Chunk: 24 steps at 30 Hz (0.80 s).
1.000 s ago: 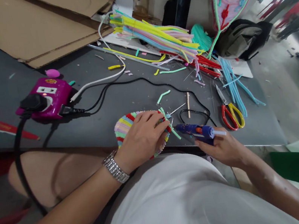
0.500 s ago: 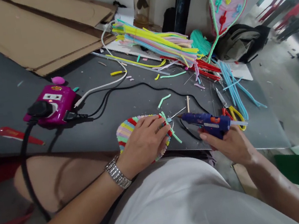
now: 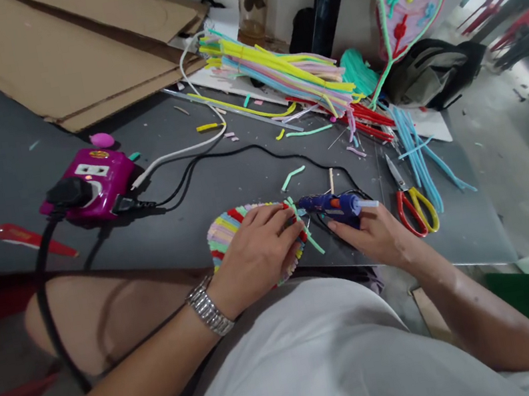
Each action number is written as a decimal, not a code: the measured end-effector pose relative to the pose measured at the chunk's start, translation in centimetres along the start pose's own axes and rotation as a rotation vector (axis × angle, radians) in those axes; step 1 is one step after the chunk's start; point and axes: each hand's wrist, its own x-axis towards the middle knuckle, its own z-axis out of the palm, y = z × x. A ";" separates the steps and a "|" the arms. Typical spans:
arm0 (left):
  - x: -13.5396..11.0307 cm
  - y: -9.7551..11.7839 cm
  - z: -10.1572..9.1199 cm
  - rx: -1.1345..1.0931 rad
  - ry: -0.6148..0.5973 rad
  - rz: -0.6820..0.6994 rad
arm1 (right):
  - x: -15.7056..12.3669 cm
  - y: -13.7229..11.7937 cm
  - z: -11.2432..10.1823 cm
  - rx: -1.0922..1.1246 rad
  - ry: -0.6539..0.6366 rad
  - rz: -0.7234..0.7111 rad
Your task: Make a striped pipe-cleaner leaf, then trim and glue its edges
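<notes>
Blue plastic shapes the glue gun (image 3: 331,206) in the right hand (image 3: 376,233), its grip wrapped round the handle, tip aimed at the right rim of the striped disc (image 3: 223,235). That disc lies at the near edge of the tabletop (image 3: 178,229), under the left hand (image 3: 255,247), whose fingers bend over it; whether this grip pinches the green strip (image 3: 314,241) at the rim cannot be told. With the hot end so near those fingers, a small slip could burn them or smear glue where it is not wanted. The black cord (image 3: 256,146) might snag and tug the glue gun aside, and lighter pressure from the left hand could let the disc shift.
</notes>
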 end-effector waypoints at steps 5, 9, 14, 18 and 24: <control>0.0 0.0 0.0 -0.006 0.003 -0.002 | 0.3 0.1 -0.2 -0.043 -0.043 -0.029; 0.1 0.1 -0.1 -0.008 0.010 0.005 | 0.5 0.0 -0.3 -0.059 -0.052 -0.055; 0.0 0.1 -0.1 -0.007 0.009 0.003 | 0.7 -0.2 -0.5 -0.052 -0.066 -0.007; 0.0 0.2 -0.1 -0.004 0.008 -0.001 | 0.8 -0.3 -0.5 -0.050 -0.065 -0.032; 0.0 0.1 -0.1 -0.019 0.009 -0.002 | 0.6 -0.3 -0.6 -0.042 -0.076 -0.007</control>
